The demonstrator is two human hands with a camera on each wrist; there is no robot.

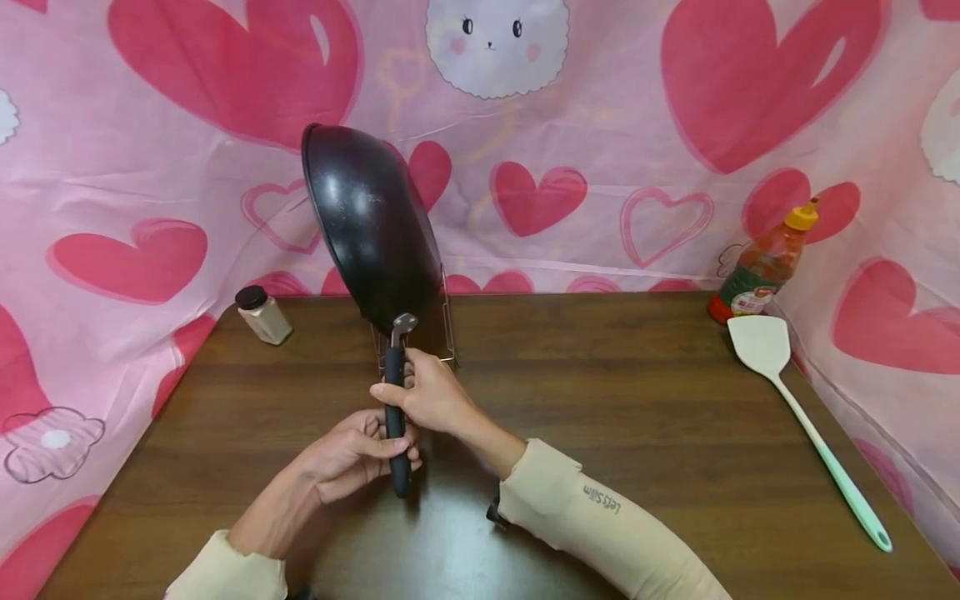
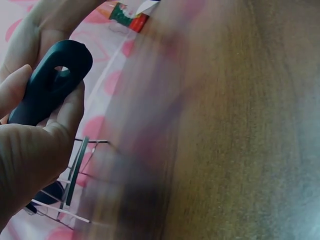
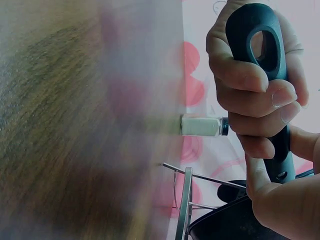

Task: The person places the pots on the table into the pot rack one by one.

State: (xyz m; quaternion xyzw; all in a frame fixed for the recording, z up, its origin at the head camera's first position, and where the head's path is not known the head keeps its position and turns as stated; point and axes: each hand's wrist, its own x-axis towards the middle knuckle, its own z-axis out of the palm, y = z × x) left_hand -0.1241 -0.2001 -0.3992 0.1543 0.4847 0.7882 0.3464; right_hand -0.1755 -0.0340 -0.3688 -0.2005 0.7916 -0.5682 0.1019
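Observation:
A black wok [image 1: 367, 225] stands on its edge at the left-middle of the head view, its dark outer side showing and its long black handle [image 1: 394, 371] toward me. My right hand [image 1: 438, 396] grips the upper handle near the metal joint, thumb across it. Lower down, my left hand [image 1: 352, 454] holds the handle close to its end, the fingers curled round it. The looped handle end [image 2: 75, 57] shows in the left wrist view. Behind the wok, partly hidden by it, is a wire rack [image 1: 449, 325], which the wok overlaps in the head view.
A small jar with a black lid [image 1: 265, 317] stands at the back left of the wooden table [image 1: 585, 400]. At the right are a sauce bottle [image 1: 761, 267] and a pale spatula with a green handle [image 1: 802, 408]. A pink heart-patterned cloth [image 1: 600, 108] hangs behind.

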